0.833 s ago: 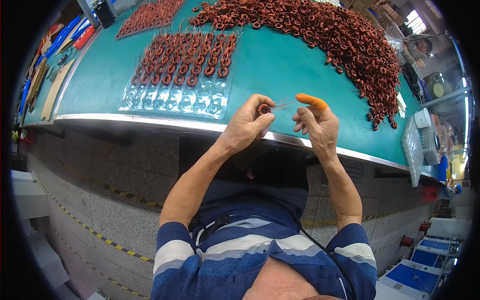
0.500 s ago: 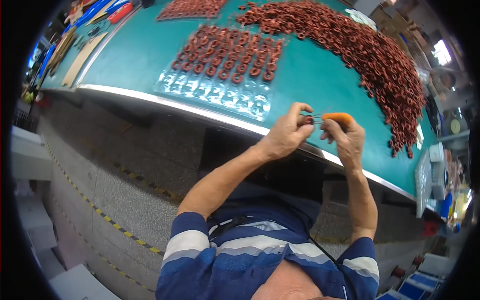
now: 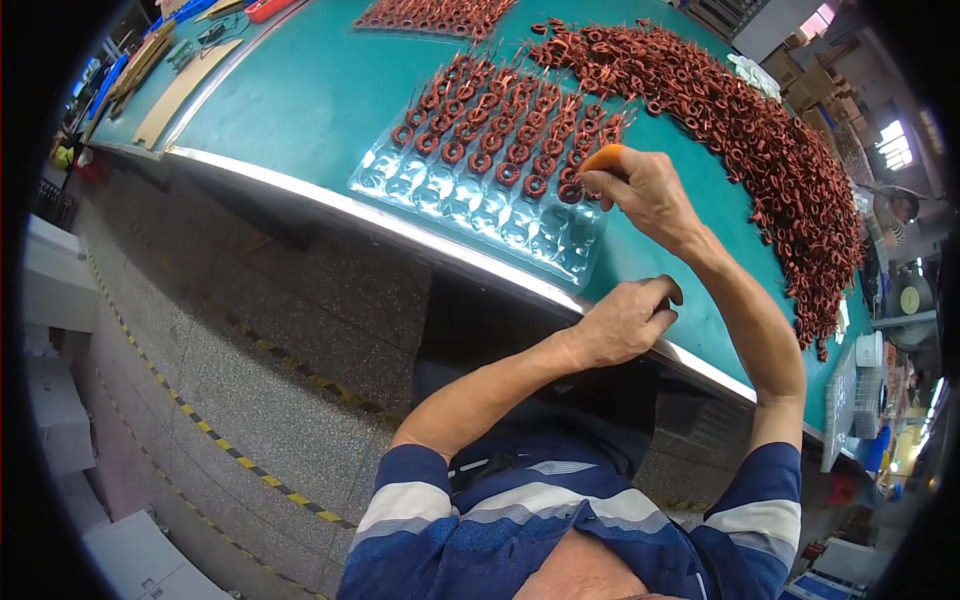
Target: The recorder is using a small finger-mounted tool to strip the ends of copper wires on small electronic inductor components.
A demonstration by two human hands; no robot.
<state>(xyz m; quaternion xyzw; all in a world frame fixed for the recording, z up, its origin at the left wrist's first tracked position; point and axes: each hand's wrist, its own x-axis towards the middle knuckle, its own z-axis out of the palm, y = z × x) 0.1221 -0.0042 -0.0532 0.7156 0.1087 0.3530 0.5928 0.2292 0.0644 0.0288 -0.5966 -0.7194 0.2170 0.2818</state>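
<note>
My right hand (image 3: 640, 190) reaches over the right side of a clear plastic tray (image 3: 455, 212), thumb and index finger pinched together. An orange finger cot (image 3: 606, 158) seems to cover that index finger. At its fingertips is a red-brown wire-wound ring coil (image 3: 570, 193) at the end of a row; the fingers partly hide its leads. My left hand (image 3: 630, 322) hovers by the table's front edge, fingers loosely curled, with a gap between thumb and index finger and nothing visible in it. Similar coils (image 3: 480, 160) fill the tray's far rows, leads pointing away.
A large heap of loose coils (image 3: 800, 200) curves along the right of the green table (image 3: 290, 120). Another filled tray (image 3: 435, 14) lies at the far side. White cloth (image 3: 755, 76) rests beyond the heap. A metal-trimmed edge (image 3: 300, 187) runs along the front.
Both hands were together at a coil by the table edge. My right hand has moved forward and left to the tray with the coil; my left hand has dropped back, away from it.
</note>
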